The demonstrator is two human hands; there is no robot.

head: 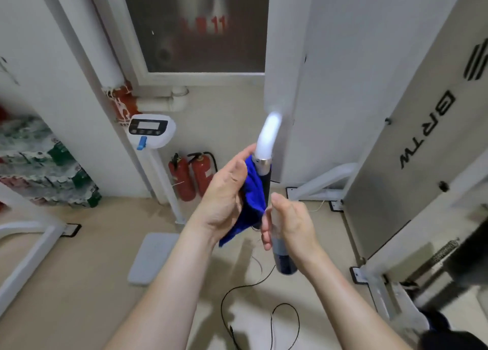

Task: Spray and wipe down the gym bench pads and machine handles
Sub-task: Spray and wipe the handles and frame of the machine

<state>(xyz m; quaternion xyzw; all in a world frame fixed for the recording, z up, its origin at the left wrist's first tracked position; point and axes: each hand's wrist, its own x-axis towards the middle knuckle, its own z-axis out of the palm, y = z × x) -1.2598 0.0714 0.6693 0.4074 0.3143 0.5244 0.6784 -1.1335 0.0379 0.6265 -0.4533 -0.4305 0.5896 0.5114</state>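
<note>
Head view: grey machine panel (412, 148) at 3 o'clock, weighing scale (151, 127) at 10 o'clock. Dead centre, machine handle (265, 180) hangs upright. Left hand (224, 191) clutches blue cloth (250, 204) against its grip; right hand (290, 222) clasps handle's lower end.

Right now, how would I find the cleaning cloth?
Start at the tall grey machine panel on the right, then go left to the white curved handle with its black grip. The blue cloth is bunched against that grip under the left hand; it is the only soft, bright blue thing there.
</note>
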